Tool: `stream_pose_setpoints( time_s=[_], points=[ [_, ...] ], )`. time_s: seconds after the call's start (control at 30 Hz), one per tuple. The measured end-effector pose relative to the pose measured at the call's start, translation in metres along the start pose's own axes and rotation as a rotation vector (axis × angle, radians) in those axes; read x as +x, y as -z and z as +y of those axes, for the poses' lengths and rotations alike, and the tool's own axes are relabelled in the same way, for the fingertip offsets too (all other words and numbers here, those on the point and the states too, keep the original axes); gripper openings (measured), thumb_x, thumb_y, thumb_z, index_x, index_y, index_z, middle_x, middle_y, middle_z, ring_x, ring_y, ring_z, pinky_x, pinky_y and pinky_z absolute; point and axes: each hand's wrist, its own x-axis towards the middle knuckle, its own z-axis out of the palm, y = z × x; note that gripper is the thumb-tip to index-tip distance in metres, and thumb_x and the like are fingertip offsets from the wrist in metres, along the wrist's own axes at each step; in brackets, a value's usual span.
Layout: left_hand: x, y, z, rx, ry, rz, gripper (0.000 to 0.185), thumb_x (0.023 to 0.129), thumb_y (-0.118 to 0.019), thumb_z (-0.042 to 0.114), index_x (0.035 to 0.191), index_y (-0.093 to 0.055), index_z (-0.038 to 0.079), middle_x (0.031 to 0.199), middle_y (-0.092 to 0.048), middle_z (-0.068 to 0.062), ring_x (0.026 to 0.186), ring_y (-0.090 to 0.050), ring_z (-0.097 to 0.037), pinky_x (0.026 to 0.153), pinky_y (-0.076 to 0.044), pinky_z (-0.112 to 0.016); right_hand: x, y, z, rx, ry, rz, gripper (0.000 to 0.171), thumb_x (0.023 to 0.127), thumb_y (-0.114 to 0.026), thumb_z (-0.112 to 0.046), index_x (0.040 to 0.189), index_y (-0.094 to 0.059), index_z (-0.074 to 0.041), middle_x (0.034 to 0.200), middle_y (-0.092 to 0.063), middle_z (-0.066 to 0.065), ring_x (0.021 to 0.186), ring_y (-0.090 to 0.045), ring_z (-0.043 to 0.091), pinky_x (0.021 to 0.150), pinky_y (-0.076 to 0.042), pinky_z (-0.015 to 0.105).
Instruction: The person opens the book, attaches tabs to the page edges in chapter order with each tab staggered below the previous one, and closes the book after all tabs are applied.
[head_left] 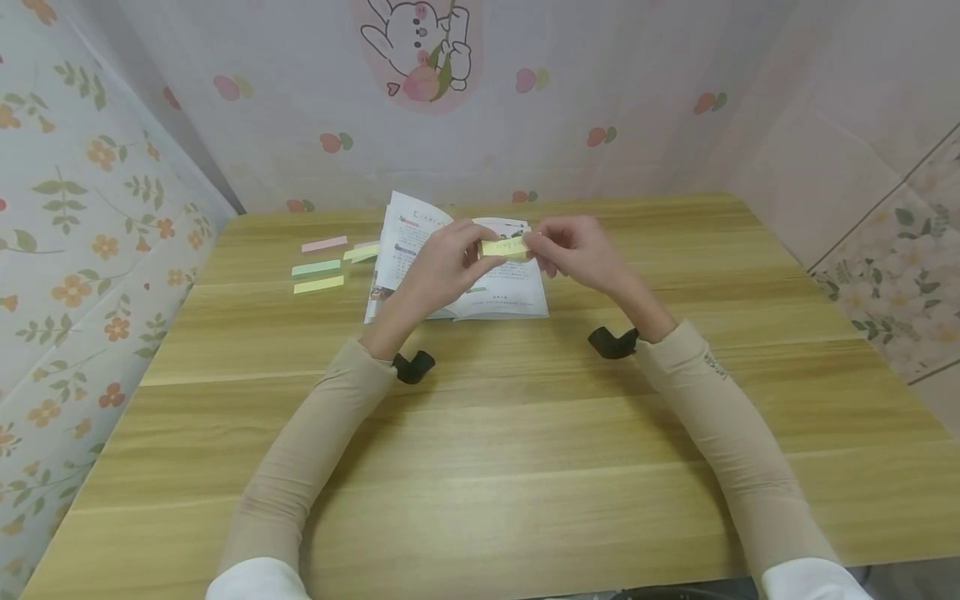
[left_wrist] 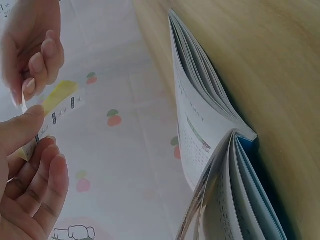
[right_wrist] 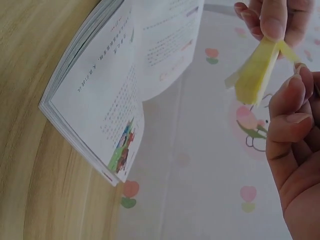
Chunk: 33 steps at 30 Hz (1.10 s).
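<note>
Above an open book (head_left: 504,305), my left hand (head_left: 447,260) pinches a small pad of yellow sticky notes (head_left: 502,248) between thumb and fingers. Faint handwriting shows on the pad's front. My right hand (head_left: 576,248) pinches the end of a narrow yellow strip (right_wrist: 288,52) that bends away from the pad in the right wrist view. Printed marks appear on the pad's pale backing (left_wrist: 62,111) in the left wrist view. The book stands partly fanned, its left pages raised, and both hands hide part of its print.
Left of the book lie a pink strip (head_left: 324,244), a green strip (head_left: 316,268) and a yellow strip (head_left: 318,284). More yellow tabs (head_left: 362,252) lie at the book's left edge. A patterned curtain (head_left: 525,142) hangs behind the wooden table (head_left: 480,467).
</note>
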Motion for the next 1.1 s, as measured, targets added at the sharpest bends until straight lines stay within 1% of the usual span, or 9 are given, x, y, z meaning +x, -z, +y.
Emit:
stream_pose_setpoints(
  time_s=[0.27,0.47,0.73,0.93,1.1],
  points=[
    [0.0,0.001,0.001,0.029,0.019,-0.015,0.026,0.092,-0.076,0.017,0.11,-0.071,-0.002,0.09,-0.065,-0.01,0.074,-0.056,-0.02,0.066,-0.047,-0.029,-0.002,-0.004,-0.006,0.044,0.063,0.043,0.024,0.101,-0.061,-0.014,0.086,-0.07,0.001,0.067,-0.058,0.012,0.057,-0.051,0.021,0.052,-0.043,0.024],
    [0.0,0.001,0.001,0.038,0.046,-0.027,0.024,0.093,-0.075,0.016,0.108,-0.072,-0.002,0.089,-0.065,-0.01,0.073,-0.056,-0.021,0.066,-0.046,-0.029,-0.002,-0.007,-0.008,0.031,0.122,0.079,0.023,0.101,-0.062,-0.01,0.083,-0.07,0.001,0.067,-0.059,0.01,0.055,-0.052,0.02,0.052,-0.045,0.023],
    [-0.001,0.001,0.0,0.059,0.062,-0.032,0.024,0.093,-0.075,0.016,0.108,-0.072,-0.002,0.087,-0.065,-0.01,0.072,-0.055,-0.021,0.065,-0.045,-0.029,-0.003,-0.009,-0.006,0.037,0.166,0.105,0.022,0.1,-0.062,-0.008,0.081,-0.07,0.001,0.064,-0.058,0.009,0.054,-0.05,0.029,0.051,-0.044,0.022],
    [0.0,0.0,-0.001,0.088,0.061,-0.028,0.026,0.093,-0.075,0.017,0.11,-0.072,-0.001,0.086,-0.065,-0.009,0.072,-0.055,-0.02,0.064,-0.045,-0.029,-0.002,-0.01,-0.007,0.039,0.187,0.123,0.02,0.099,-0.062,-0.006,0.082,-0.07,0.002,0.064,-0.058,0.008,0.054,-0.05,0.019,0.051,-0.045,0.022],
    [-0.001,0.0,-0.002,0.105,0.056,-0.023,0.026,0.093,-0.076,0.017,0.111,-0.072,-0.001,0.085,-0.065,-0.009,0.071,-0.055,-0.02,0.064,-0.044,-0.029,-0.002,-0.011,-0.006,0.043,0.214,0.134,0.02,0.099,-0.062,-0.005,0.081,-0.07,0.002,0.064,-0.058,0.008,0.053,-0.05,0.016,0.05,-0.045,0.021]
  ],
)
